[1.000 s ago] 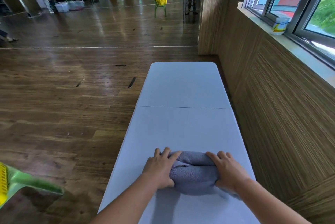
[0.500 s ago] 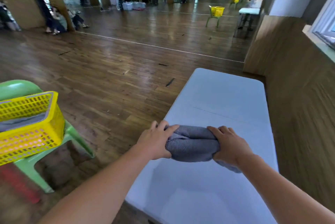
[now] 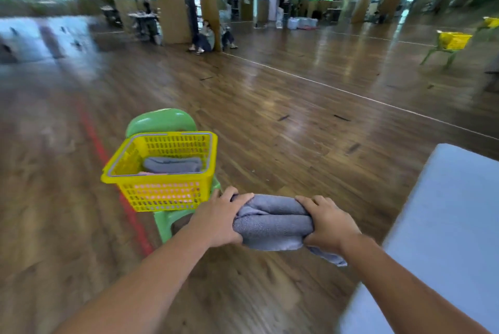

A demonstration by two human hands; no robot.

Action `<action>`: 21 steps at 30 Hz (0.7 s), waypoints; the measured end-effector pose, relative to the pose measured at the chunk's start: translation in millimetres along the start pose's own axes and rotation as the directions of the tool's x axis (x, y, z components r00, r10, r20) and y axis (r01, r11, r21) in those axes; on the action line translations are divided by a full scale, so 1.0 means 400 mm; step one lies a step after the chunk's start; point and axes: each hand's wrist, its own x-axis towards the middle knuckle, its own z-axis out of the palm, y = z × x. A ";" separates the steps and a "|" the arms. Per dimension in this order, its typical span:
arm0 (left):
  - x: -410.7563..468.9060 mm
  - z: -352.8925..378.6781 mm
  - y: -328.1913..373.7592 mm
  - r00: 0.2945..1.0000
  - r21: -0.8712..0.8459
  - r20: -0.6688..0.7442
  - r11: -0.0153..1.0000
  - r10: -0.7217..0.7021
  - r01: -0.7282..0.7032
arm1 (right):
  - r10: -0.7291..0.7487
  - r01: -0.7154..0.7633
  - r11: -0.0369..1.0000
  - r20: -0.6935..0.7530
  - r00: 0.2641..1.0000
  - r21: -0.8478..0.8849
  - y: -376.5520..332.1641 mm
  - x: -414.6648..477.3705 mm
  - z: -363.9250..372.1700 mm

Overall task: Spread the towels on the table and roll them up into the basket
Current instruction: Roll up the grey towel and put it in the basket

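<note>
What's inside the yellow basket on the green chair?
A rolled grey towel lies in the yellow basket. Something pink shows beneath it through the holes, but the basket's wall hides what it is.

Both arms reach forward, left grip [image 3: 218, 221] and right grip [image 3: 328, 225] each clamped round one end of the towel roll [image 3: 272, 223], knuckles up.

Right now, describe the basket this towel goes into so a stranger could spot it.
Left of the white table stands a green chair. The yellow basket sits on it, a rolled grey towel inside; the other yellow baskets stand far off at right.
</note>
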 end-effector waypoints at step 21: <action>0.219 -0.019 -0.992 0.873 0.024 0.073 0.876 -0.482 0.481 | -0.464 0.467 0.884 0.182 0.867 0.028 -0.632 1.119 0.171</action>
